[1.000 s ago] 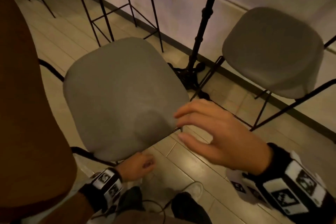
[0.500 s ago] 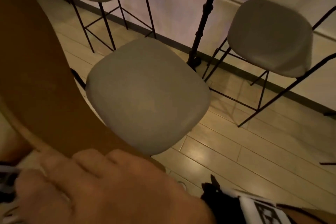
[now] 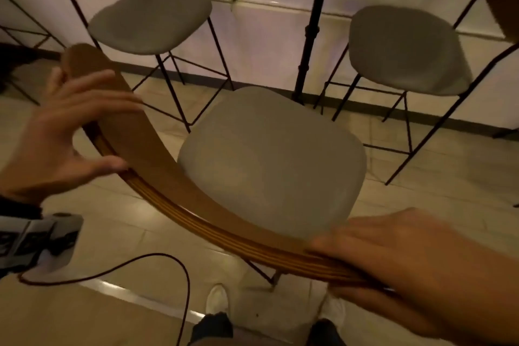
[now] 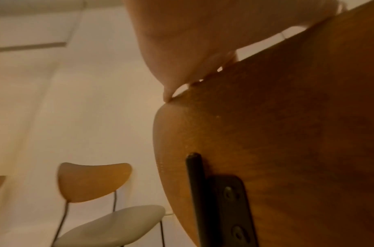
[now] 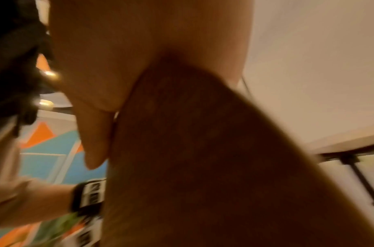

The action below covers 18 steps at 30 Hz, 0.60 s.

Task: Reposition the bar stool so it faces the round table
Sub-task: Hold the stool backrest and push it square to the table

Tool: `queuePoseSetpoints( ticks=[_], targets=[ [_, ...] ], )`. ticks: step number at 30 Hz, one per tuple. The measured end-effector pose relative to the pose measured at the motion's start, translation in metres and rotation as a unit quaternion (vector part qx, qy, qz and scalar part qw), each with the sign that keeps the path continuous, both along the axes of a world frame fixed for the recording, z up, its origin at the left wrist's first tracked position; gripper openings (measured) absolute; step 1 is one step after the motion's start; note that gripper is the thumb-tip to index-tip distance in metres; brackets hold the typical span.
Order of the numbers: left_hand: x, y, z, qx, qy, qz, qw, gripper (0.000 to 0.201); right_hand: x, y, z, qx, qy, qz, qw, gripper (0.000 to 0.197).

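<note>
Three stools with grey seats show in the head view: the bar stool (image 3: 269, 154) being handled stands nearest on the pale floor (image 3: 449, 177), and two more, a left stool (image 3: 151, 18) and a right stool (image 3: 404, 48), stand beyond it along the white wall. A black pole (image 3: 314, 25) rises between those two, just behind the near seat. Two hands are on the curved wooden backrest (image 3: 157, 154): the left hand (image 3: 64, 135) at its left end, fingers spread over the top and thumb under the edge, and the right hand (image 3: 415, 270) wrapped over its right end. One dark cable (image 3: 174, 267) loops across the floor by two white shoes (image 3: 216, 299).

From the left wrist, one fingertip (image 4: 168, 95) touches the backrest's top edge; a black bracket (image 4: 226, 210) with two screws sits on the wood, and one other stool (image 4: 105, 200) stands against the wall.

The right wrist picture is blurred: the hand's thumb (image 5: 95, 142) lies against the dark backrest, fingers going over the far side, and one wristband (image 5: 88, 195) of the other arm shows beyond.
</note>
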State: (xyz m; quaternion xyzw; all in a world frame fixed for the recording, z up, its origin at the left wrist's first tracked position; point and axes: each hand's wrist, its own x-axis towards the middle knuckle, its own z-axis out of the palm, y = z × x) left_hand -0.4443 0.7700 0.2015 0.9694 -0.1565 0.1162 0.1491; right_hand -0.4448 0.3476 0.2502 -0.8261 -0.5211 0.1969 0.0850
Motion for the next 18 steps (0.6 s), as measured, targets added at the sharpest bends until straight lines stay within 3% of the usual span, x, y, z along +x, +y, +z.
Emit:
queuePoseSetpoints(
  ticks=[1, 3, 6, 11, 14, 18],
  targets=[
    [-0.001, 0.005, 0.0, 0.019, -0.002, -0.049, 0.999, 0.083, -0.004, 0.003, 0.005, -0.009, 0.009, -0.029, 0.999, 0.038],
    [0.001, 0.008, 0.0, 0.066, -0.025, -0.074, 0.995, 0.083, -0.012, 0.018, 0.009, -0.006, -0.003, -0.092, 0.996, 0.039],
    [0.003, 0.011, -0.001, 0.069, -0.05, -0.106, 0.991, 0.083, -0.034, 0.053, 0.001, 0.031, -0.082, -0.16, 0.983, 0.037],
    [0.016, 0.017, -0.016, 0.064, -0.08, -0.109, 0.989, 0.08, -0.063, 0.085, -0.02, 0.101, -0.205, -0.29, 0.929, 0.042],
    [0.018, 0.019, -0.021, 0.042, -0.061, -0.096, 0.993, 0.08, -0.062, 0.079, -0.03, 0.152, -0.248, -0.272, 0.917, 0.043],
    [0.016, -0.001, -0.014, 0.036, -0.107, -0.103, 0.988, 0.081, -0.05, 0.063, -0.033, 0.164, -0.263, -0.234, 0.922, 0.044]
  ],
)
